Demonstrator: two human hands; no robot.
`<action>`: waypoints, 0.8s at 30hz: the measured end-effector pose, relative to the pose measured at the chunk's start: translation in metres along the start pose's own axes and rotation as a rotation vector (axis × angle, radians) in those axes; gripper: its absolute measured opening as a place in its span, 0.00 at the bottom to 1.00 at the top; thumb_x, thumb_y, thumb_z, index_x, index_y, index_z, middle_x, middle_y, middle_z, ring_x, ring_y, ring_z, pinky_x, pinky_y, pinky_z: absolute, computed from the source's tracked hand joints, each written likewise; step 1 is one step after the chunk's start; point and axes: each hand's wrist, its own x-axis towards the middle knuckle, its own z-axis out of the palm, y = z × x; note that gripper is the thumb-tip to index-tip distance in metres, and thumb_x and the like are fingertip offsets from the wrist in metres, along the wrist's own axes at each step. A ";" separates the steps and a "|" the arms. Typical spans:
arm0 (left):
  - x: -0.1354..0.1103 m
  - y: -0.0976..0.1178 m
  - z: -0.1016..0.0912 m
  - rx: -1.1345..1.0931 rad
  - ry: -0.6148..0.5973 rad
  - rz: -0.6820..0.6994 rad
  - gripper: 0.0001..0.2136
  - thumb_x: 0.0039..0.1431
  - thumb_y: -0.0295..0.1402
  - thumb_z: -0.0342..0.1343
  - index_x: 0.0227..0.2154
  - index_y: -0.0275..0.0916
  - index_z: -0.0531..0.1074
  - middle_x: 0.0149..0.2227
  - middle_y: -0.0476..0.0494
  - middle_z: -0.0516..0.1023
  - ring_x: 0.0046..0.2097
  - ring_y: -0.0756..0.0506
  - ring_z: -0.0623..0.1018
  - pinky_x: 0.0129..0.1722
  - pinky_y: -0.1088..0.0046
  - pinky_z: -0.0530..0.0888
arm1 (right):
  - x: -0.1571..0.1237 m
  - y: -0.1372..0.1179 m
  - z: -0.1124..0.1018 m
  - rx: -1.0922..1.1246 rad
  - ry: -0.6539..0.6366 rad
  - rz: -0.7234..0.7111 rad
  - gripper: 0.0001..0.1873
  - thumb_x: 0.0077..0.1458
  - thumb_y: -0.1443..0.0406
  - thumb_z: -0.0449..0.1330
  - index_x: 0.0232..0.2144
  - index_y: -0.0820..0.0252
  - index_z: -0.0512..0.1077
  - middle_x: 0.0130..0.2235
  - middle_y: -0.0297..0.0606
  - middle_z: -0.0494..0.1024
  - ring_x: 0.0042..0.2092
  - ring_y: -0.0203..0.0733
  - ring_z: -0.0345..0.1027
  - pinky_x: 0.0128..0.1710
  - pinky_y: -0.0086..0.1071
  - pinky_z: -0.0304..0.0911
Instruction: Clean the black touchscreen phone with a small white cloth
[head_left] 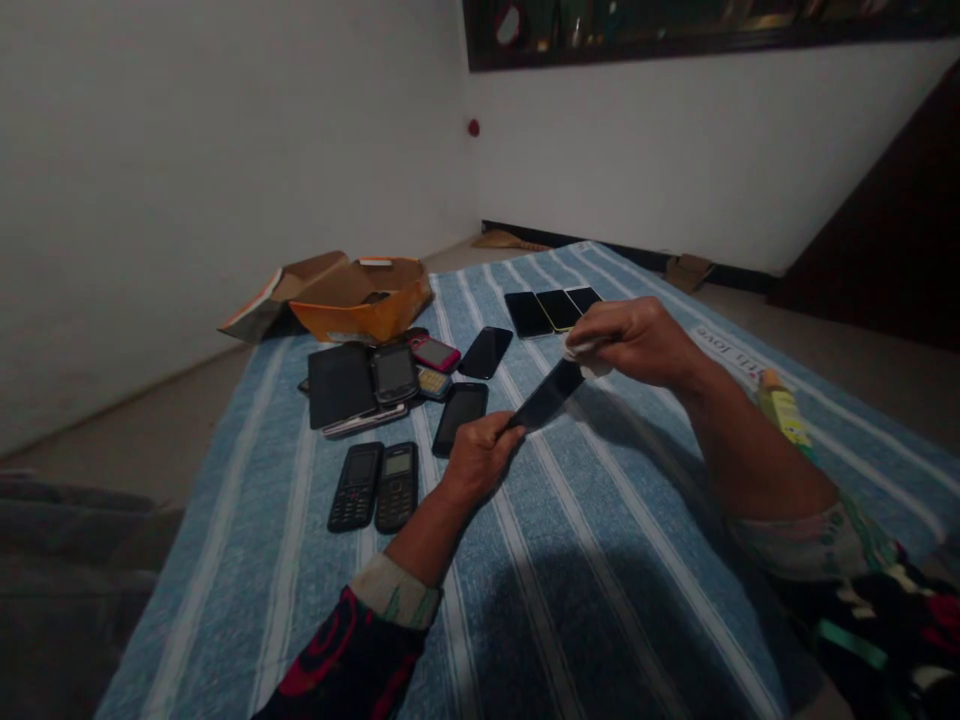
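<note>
My left hand (pixel 484 455) grips the near end of a dark smartphone (pixel 550 394), held tilted above the striped cloth. At the phone's far end, my right hand (pixel 637 340) pinches a white cloth (pixel 592 362) against it. Left of my left hand lies a black smartphone (pixel 460 415), with another black phone (pixel 486 352) just beyond. Two keypad phones (pixel 356 485) rest side by side nearer to me. Beyond my right hand, several flat phones (pixel 529 315) lie in a row, partly covered by that hand.
A blue striped cloth (pixel 285 560) covers the surface. An open orange cardboard box (pixel 360 318) stands at the back left, before a pile of phones (pixel 341 385), one of them pink (pixel 435 352). A yellow-labelled bottle (pixel 784 412) lies at the right. White walls rise behind.
</note>
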 end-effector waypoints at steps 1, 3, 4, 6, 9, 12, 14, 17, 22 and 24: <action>0.000 0.000 0.000 0.010 -0.006 0.001 0.09 0.58 0.33 0.53 0.33 0.39 0.78 0.28 0.48 0.78 0.32 0.46 0.77 0.33 0.72 0.70 | 0.004 -0.008 0.001 -0.066 -0.036 -0.046 0.09 0.47 0.72 0.58 0.27 0.60 0.79 0.30 0.35 0.77 0.33 0.36 0.69 0.34 0.30 0.61; 0.000 0.001 -0.001 0.027 -0.010 0.014 0.08 0.57 0.31 0.54 0.35 0.39 0.78 0.31 0.46 0.79 0.35 0.44 0.77 0.35 0.70 0.71 | 0.011 -0.023 0.005 -0.192 -0.121 -0.102 0.11 0.47 0.75 0.56 0.27 0.61 0.78 0.30 0.35 0.76 0.32 0.35 0.68 0.33 0.29 0.58; 0.000 0.001 -0.003 0.032 -0.010 0.031 0.08 0.57 0.31 0.54 0.36 0.39 0.78 0.32 0.45 0.79 0.36 0.44 0.77 0.37 0.69 0.71 | 0.014 -0.030 0.009 -0.248 -0.165 -0.116 0.12 0.46 0.77 0.56 0.26 0.61 0.77 0.30 0.35 0.76 0.32 0.35 0.68 0.33 0.28 0.57; 0.000 0.004 -0.008 0.019 0.009 0.085 0.09 0.57 0.33 0.55 0.38 0.39 0.77 0.34 0.43 0.80 0.38 0.43 0.77 0.40 0.67 0.72 | 0.020 -0.043 0.016 -0.345 -0.243 -0.124 0.12 0.46 0.78 0.55 0.26 0.62 0.77 0.31 0.36 0.75 0.32 0.34 0.66 0.32 0.28 0.54; 0.002 0.012 -0.019 -0.075 0.061 0.147 0.10 0.58 0.34 0.53 0.40 0.39 0.76 0.34 0.44 0.79 0.37 0.44 0.76 0.40 0.66 0.72 | 0.028 -0.062 0.030 -0.444 -0.327 -0.125 0.13 0.46 0.78 0.55 0.26 0.62 0.77 0.32 0.37 0.76 0.32 0.35 0.65 0.30 0.29 0.50; 0.003 0.019 -0.029 -0.160 0.104 0.138 0.10 0.60 0.35 0.51 0.32 0.39 0.77 0.28 0.47 0.76 0.33 0.46 0.74 0.36 0.69 0.72 | 0.034 -0.076 0.043 -0.470 -0.378 -0.134 0.11 0.46 0.76 0.57 0.27 0.60 0.78 0.32 0.38 0.77 0.31 0.36 0.64 0.28 0.29 0.48; 0.004 0.023 -0.034 -0.217 0.131 0.105 0.11 0.60 0.36 0.51 0.29 0.39 0.76 0.25 0.48 0.73 0.29 0.47 0.72 0.32 0.70 0.71 | 0.035 -0.080 0.048 -0.466 -0.377 -0.131 0.09 0.45 0.74 0.59 0.27 0.60 0.78 0.31 0.38 0.77 0.30 0.36 0.64 0.27 0.30 0.46; 0.004 0.025 -0.037 -0.305 0.147 0.047 0.10 0.58 0.36 0.53 0.25 0.40 0.76 0.21 0.50 0.69 0.26 0.48 0.70 0.28 0.71 0.69 | 0.035 -0.077 0.050 -0.414 -0.344 -0.123 0.09 0.44 0.75 0.60 0.26 0.59 0.78 0.30 0.38 0.77 0.30 0.37 0.65 0.27 0.30 0.47; 0.005 0.024 -0.038 -0.315 0.138 0.015 0.09 0.55 0.37 0.56 0.25 0.40 0.77 0.19 0.52 0.67 0.24 0.49 0.68 0.26 0.72 0.68 | 0.030 -0.058 0.044 -0.170 -0.245 -0.093 0.12 0.46 0.74 0.59 0.29 0.57 0.80 0.33 0.35 0.79 0.33 0.36 0.70 0.32 0.28 0.56; 0.004 0.024 -0.039 -0.314 0.143 0.005 0.08 0.55 0.37 0.56 0.27 0.40 0.78 0.20 0.51 0.69 0.24 0.49 0.69 0.26 0.73 0.68 | 0.027 -0.048 0.042 -0.042 -0.161 -0.034 0.13 0.46 0.74 0.59 0.30 0.57 0.81 0.33 0.35 0.80 0.34 0.36 0.71 0.34 0.28 0.59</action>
